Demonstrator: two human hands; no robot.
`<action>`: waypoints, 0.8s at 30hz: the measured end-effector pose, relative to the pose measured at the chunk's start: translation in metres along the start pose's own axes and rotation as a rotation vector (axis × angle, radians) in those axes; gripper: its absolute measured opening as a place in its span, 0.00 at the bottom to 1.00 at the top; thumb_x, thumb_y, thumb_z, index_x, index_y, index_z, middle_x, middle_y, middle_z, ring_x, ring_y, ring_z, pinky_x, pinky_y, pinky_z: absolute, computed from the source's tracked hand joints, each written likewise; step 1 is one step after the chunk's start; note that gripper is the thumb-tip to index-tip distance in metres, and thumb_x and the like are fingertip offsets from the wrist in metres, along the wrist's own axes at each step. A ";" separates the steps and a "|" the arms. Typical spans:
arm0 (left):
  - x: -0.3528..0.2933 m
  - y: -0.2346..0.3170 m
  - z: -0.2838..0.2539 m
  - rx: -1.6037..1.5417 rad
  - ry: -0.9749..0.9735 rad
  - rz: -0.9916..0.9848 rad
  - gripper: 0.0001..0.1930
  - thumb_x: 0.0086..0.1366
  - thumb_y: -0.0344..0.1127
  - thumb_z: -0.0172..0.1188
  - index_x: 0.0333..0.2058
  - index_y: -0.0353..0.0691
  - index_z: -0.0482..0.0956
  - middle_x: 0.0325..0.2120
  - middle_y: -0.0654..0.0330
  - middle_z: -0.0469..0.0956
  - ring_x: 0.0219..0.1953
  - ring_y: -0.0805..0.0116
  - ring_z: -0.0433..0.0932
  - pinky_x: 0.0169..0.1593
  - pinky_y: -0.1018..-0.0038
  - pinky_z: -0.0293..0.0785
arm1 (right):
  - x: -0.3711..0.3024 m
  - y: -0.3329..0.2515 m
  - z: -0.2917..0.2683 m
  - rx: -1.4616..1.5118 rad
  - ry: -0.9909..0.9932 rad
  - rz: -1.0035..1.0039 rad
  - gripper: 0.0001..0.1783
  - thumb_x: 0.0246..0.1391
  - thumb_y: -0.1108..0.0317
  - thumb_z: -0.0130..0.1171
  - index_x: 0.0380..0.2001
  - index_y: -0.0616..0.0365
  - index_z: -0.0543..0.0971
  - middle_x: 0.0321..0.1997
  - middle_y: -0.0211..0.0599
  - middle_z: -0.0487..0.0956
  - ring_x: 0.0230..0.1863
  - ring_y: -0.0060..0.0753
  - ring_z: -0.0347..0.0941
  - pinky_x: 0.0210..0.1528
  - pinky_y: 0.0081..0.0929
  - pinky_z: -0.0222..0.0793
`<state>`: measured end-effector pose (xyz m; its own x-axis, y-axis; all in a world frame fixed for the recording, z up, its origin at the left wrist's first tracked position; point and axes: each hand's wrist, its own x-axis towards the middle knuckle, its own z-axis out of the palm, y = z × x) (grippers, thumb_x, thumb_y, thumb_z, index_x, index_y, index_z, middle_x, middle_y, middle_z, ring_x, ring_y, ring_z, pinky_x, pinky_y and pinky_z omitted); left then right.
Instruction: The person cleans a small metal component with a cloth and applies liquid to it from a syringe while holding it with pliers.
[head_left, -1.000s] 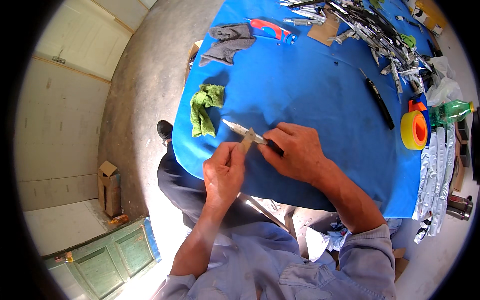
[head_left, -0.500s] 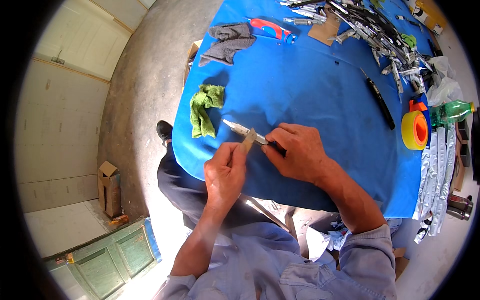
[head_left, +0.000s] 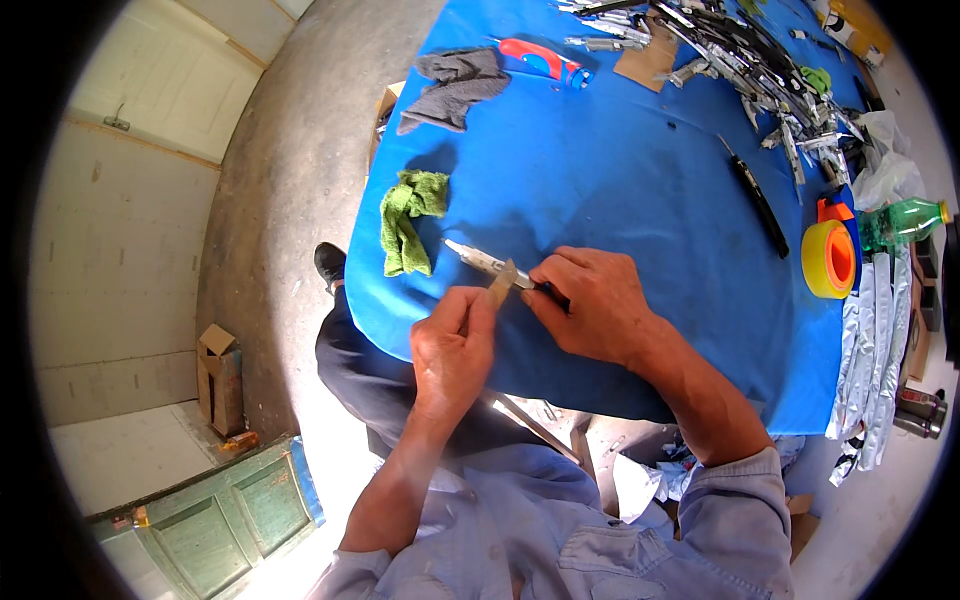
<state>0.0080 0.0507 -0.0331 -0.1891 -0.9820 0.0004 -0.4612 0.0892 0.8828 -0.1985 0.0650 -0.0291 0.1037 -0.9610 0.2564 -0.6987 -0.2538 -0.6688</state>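
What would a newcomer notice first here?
A bright blue cloth-covered table fills the centre. Near its edge, the left hand holds a small flat tan piece at a slim silver-and-black rod in the right hand. A jumbled heap of silver and black parts lies upper right.

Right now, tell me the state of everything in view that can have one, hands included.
Left hand: closed, pinching tan strip
Right hand: closed on silver piece
Tan strip: held, overlapping silver piece
Silver piece: held, partly hidden
Green cloth: bunched
Gray cloth: crumpled
Red-and-blue tool: lying unheld
Slim black tool: lying unheld
Metal parts: heaped
Green bottle: capped
Cardboard box: top flap open
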 end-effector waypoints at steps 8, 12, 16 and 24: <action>0.000 0.002 -0.003 0.010 -0.016 0.014 0.12 0.80 0.36 0.61 0.38 0.34 0.83 0.19 0.69 0.75 0.22 0.83 0.70 0.25 0.79 0.65 | -0.001 0.000 0.001 -0.008 0.019 -0.012 0.09 0.57 0.63 0.69 0.29 0.54 0.80 0.30 0.38 0.81 0.33 0.51 0.81 0.33 0.49 0.73; -0.001 -0.004 0.000 -0.009 0.027 0.029 0.12 0.80 0.36 0.61 0.38 0.34 0.83 0.19 0.69 0.75 0.22 0.83 0.70 0.25 0.79 0.64 | -0.001 0.001 0.001 0.001 0.021 -0.016 0.09 0.56 0.63 0.69 0.29 0.53 0.80 0.31 0.38 0.82 0.34 0.50 0.81 0.34 0.48 0.74; 0.000 0.002 -0.003 -0.023 -0.005 0.001 0.12 0.80 0.37 0.61 0.39 0.34 0.83 0.19 0.69 0.75 0.22 0.83 0.70 0.25 0.79 0.63 | 0.000 -0.001 0.001 0.012 0.022 -0.005 0.09 0.56 0.63 0.70 0.29 0.53 0.81 0.31 0.37 0.82 0.34 0.49 0.82 0.34 0.47 0.74; 0.002 0.009 -0.008 -0.166 0.051 -0.104 0.10 0.78 0.34 0.63 0.38 0.33 0.83 0.19 0.69 0.75 0.23 0.85 0.68 0.25 0.79 0.63 | -0.001 0.001 0.002 0.021 0.010 0.015 0.09 0.54 0.63 0.71 0.29 0.52 0.80 0.30 0.35 0.82 0.33 0.48 0.82 0.33 0.46 0.74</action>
<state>0.0102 0.0484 -0.0216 -0.1020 -0.9920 -0.0748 -0.3255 -0.0377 0.9448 -0.1976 0.0660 -0.0315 0.0860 -0.9637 0.2527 -0.6851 -0.2414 -0.6873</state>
